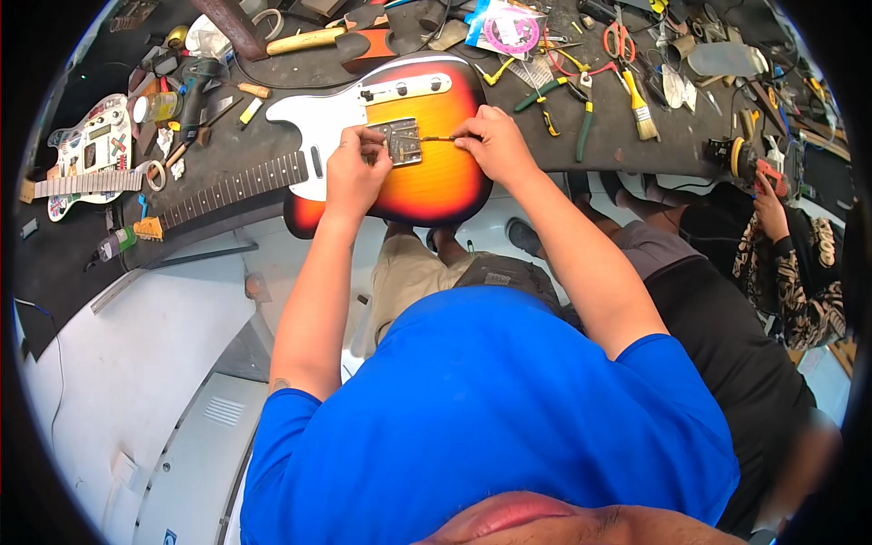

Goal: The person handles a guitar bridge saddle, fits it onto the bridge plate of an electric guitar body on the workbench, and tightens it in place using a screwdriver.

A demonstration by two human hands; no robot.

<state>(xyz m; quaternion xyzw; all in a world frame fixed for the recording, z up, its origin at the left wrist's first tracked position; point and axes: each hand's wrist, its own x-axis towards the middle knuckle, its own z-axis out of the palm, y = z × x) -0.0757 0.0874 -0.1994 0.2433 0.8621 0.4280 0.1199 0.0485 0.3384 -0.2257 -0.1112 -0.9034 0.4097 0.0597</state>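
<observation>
A sunburst electric guitar [427, 195] with a white pickguard lies flat on the dark workbench, its neck [236, 189] pointing left. My left hand [357, 168] is at the left side of the metal bridge [406, 143], thumb and fingers drawn together; whatever may be between them is too small to tell. From the right, my right hand [493, 143] pinches the end of a thin tool [440, 138] that reaches toward the bridge's right edge. Above the bridge, a metal control plate [409, 88] with two knobs sits on the body.
Pliers [586, 118], a paintbrush [640, 109], scissors [619, 43] and other tools crowd the bench's back. A stickered guitar [91, 154] lies at the left. A co-worker's hand [770, 209] holds a power tool [772, 177] at the right.
</observation>
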